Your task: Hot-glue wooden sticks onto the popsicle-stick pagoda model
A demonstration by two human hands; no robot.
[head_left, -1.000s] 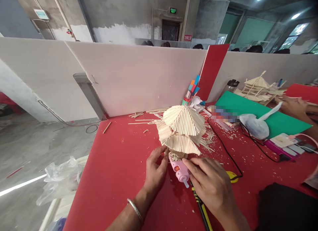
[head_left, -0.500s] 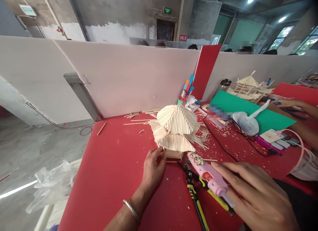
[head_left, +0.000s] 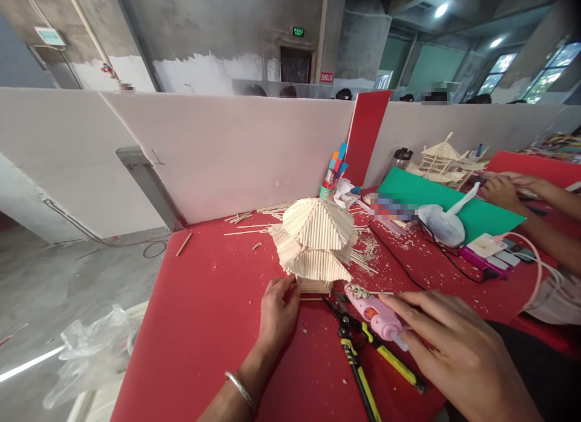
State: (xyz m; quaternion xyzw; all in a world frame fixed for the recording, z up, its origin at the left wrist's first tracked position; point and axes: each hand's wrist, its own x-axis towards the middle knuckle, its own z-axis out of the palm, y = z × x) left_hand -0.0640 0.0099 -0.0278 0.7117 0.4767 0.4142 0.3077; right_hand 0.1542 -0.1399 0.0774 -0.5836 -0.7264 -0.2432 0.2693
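Observation:
A two-tiered pagoda model (head_left: pixel 318 225) made of pale wooden sticks stands upright on the red tabletop. My left hand (head_left: pixel 278 307) has its thumb and fingers closed at the left side of the stick base (head_left: pixel 314 286), under the lower roof; the fingertips are partly hidden there. In my right hand (head_left: pixel 454 343) is a pink hot glue gun (head_left: pixel 379 316), its tip crusted with bits of wood and close to the base's front right corner. Yellow-and-black pliers (head_left: pixel 351 343) lie with handles spread below the glue gun.
Loose sticks (head_left: pixel 245 231) and shavings (head_left: pixel 370 249) lie around the model. A black cable (head_left: pixel 394 255) crosses to a purple power strip (head_left: pixel 488 261). At right, a co-worker's hands (head_left: pixel 503 189) are near a green board (head_left: pixel 413 195). A white partition (head_left: pixel 236 155) borders the back.
The view has shifted slightly, so most things appear lower or further left. My left hand stays at the base and the glue gun stays near it. The co-worker's hands have come together.

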